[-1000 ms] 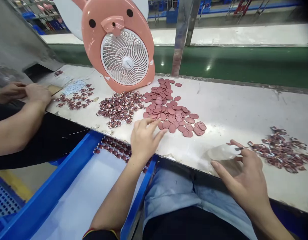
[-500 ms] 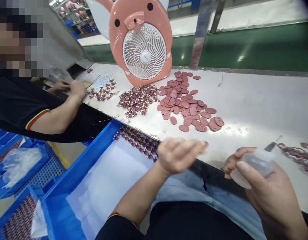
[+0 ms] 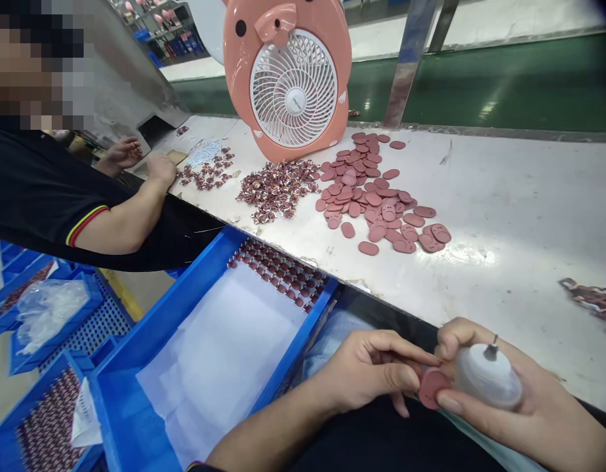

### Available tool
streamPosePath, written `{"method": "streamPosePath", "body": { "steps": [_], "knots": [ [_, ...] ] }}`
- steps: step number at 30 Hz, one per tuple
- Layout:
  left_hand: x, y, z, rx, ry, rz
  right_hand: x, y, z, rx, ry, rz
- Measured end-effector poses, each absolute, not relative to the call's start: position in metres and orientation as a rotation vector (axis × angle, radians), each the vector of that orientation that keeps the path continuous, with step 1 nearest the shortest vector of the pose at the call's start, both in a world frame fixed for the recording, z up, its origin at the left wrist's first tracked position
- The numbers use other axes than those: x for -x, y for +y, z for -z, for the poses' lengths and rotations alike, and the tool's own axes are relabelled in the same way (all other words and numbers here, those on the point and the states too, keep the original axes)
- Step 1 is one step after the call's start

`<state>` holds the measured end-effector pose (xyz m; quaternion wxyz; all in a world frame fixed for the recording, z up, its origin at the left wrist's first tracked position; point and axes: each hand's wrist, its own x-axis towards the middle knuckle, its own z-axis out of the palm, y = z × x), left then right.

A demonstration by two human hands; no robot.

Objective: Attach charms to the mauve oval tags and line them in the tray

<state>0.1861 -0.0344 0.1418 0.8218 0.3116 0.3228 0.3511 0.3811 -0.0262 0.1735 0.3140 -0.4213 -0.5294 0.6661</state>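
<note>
My left hand (image 3: 369, 370) pinches a small reddish-brown oval piece (image 3: 432, 387) between thumb and fingers, just in front of the table edge. My right hand (image 3: 534, 400) is wrapped round a translucent squeeze bottle (image 3: 490, 387) with a white cap and a thin metal needle tip pointing up. The right thumb also touches the oval piece's edge. Loose oval pieces (image 3: 366, 190), some with small dark marks, lie heaped on the table beyond my hands. A pile of small brown pieces with shiny parts (image 3: 278, 187) lies to their left.
An orange animal-shaped fan (image 3: 288, 85) stands behind the heaps. Left of my arm is a blue tray (image 3: 121, 393) with white sheets and rows of brown pieces. A co-worker's arm (image 3: 121, 223) reaches over the table at left. More brown pieces (image 3: 595, 301) lie at far right.
My left hand has moved right and down and now grips an oval piece beside my right hand. The bottle has tipped more upright and shifted left. The view has shifted slightly.
</note>
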Motion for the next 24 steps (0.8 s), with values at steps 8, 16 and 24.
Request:
{"method": "streamPosePath", "body": {
  "steps": [8, 16, 24],
  "knots": [
    [-0.173, -0.034, -0.148, -0.831, 0.603, -0.774, -0.397, -0.036, -0.163, 1.150, -1.605, -1.665],
    [-0.174, -0.039, -0.150, -0.636, 0.579, -0.720, -0.374, -0.047, -0.171, 1.269, -1.121, -1.587],
    [-0.188, -0.035, -0.131, -0.304, 0.559, -0.809, -0.412, -0.050, -0.166, 1.413, -1.160, -1.367]
  ]
}}
